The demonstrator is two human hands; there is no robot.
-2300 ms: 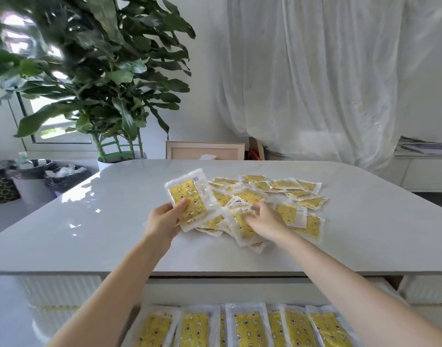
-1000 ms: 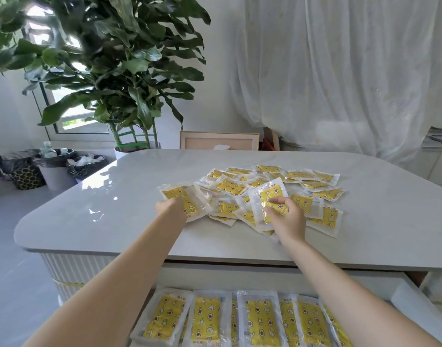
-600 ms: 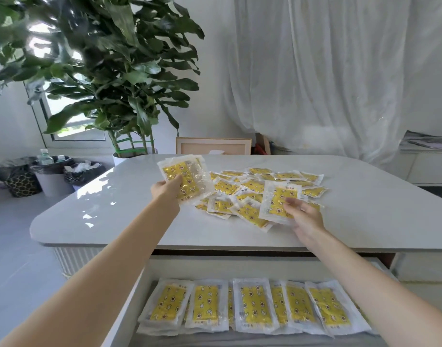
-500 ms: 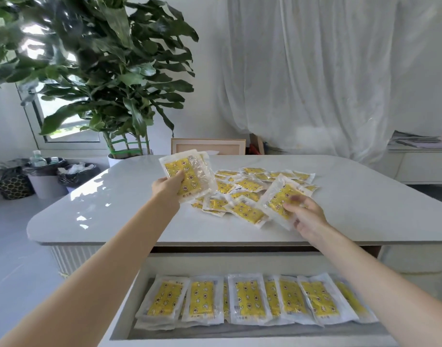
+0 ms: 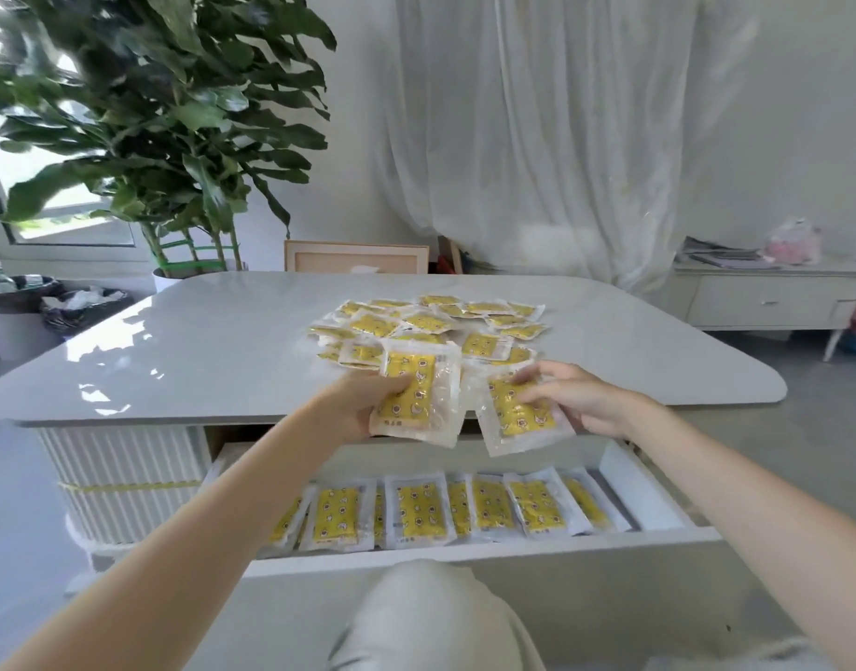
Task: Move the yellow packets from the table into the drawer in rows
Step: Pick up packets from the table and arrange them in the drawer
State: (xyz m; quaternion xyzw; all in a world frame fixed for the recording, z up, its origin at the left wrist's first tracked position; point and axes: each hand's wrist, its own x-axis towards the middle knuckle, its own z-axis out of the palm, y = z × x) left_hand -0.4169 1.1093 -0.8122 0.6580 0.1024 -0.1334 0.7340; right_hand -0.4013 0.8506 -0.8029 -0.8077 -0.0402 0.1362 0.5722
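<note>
While both hands hang over the worktop's near edge, each has one yellow packet. L hand (image 5: 363, 404) grips packet A (image 5: 419, 397): thumb on the printed face, fingers curled under. Its long axis runs approx 12–6. R hand (image 5: 576, 399) pinches packet B (image 5: 520, 414) from its 3 o'clock side, fingertips on the print. B is tilted, top toward 11 o'clock. A and B sit side by side with edges v. close; can't tell if they touch. Both are in the air, above the worktop edge and the open drawer's back.

Loose pile of packets (image 5: 440, 326) lies on the worktop (image 5: 222, 351) at 12 o'clock of the hands, overlapping, no order. Nearest ones sit just behind packet A.

Drawer (image 5: 634, 496) is pulled out at 6 o'clock of the hands, below the worktop edge. Row of packets (image 5: 421, 508) runs 9-to-3 across it by the front wall, long axes approx 12–6, neighbours overlapping at the edges. Row's 9 o'clock end is partly hidden by the L forearm.

Bkgd:
- big leafy plant (image 5: 164, 113) at 10 o'clock
- white curtain (image 5: 537, 113) at 12–1
- low cabinet (image 5: 765, 297) at 3
- bins (image 5: 19, 307) at 9
- wooden frame (image 5: 356, 256) behind the worktop's far edge
- knee (image 5: 431, 617) in light fabric at 6, bottom of view
</note>
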